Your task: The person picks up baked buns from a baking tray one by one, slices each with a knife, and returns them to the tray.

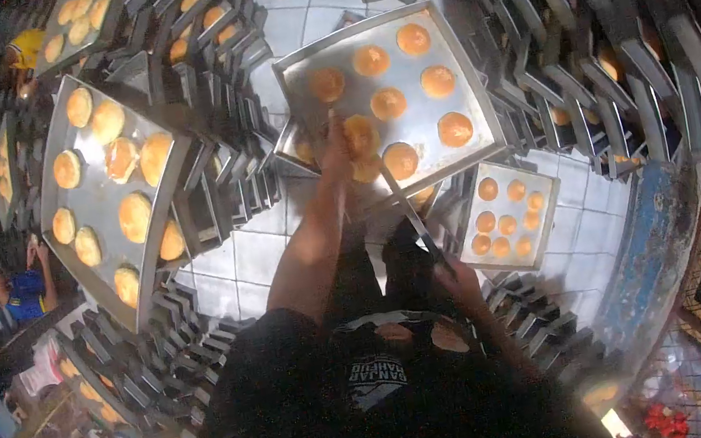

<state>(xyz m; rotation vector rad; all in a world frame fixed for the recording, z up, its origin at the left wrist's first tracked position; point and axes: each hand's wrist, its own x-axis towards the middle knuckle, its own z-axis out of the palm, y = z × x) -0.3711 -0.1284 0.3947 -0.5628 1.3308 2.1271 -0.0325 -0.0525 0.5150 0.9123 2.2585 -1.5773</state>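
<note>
My left hand (338,150) reaches over a metal baking tray (459,67) and grips a round golden bun (362,134) at its near left side. Part of that bun is hidden by the fingers. In my right hand (457,283), low and to the right, is the dark handle of a long knife (406,206). Its narrow blade slants up over the tray's near edge, the tip close to the held bun. Another bun (401,160) lies just right of the blade, and several more glossy buns (388,103) are spread over the tray.
To the left, a tilted tray (110,219) of pale-topped buns rests on stacked trays. A smaller-looking tray of buns (508,213) lies lower right on the tiled floor (256,256). Tall tray stacks (561,51) surround me. A person in blue (26,290) is at far left.
</note>
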